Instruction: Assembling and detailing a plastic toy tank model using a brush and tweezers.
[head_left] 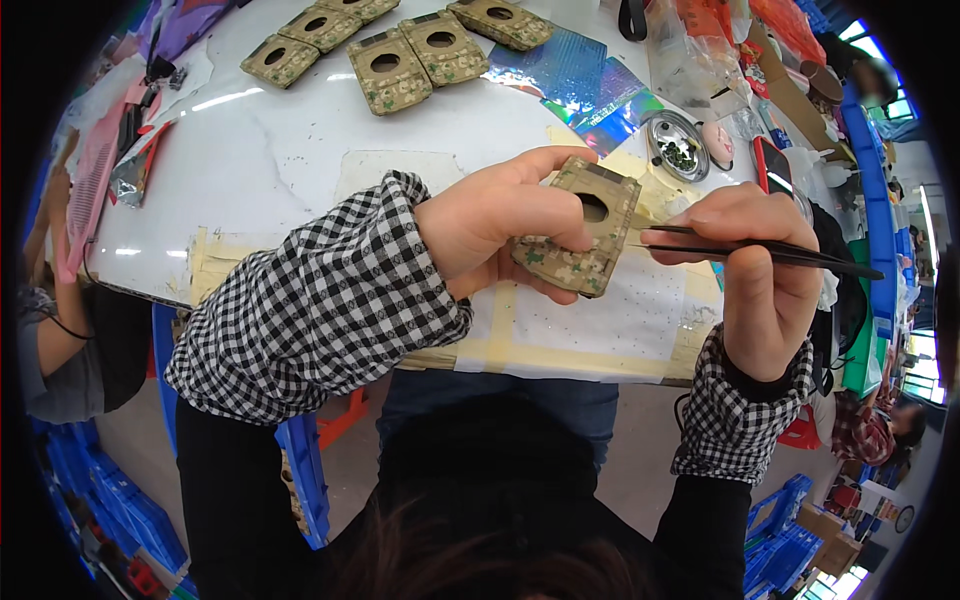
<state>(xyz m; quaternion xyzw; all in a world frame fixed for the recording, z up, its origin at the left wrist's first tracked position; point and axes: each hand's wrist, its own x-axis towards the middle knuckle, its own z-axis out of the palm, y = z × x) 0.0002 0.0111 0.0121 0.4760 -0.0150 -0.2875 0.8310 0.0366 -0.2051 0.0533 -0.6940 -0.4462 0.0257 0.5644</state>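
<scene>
My left hand (505, 215) grips a camouflage-painted model tank hull (578, 263), thumb on top beside its round dark opening. The hull is held tilted above the table. Black tweezers (842, 266) lie between the thumb and fingers of my right hand (765, 285). Their thin tips point left and end close to the hull's right side; whether they touch it or hold a tiny part, I cannot tell. Past my right hand stands a round metal dish (657, 128) with small dark green pieces (678, 156) in it.
Several more camouflage hulls (441, 50) sit at the far side of the white table (250, 150). Shiny holographic sheets (590, 75) lie beside them. Under my hands is white paper (560, 335) edged with tape. Plastic bags (690, 65) crowd the far right. Another person's arm (62, 225) shows at left.
</scene>
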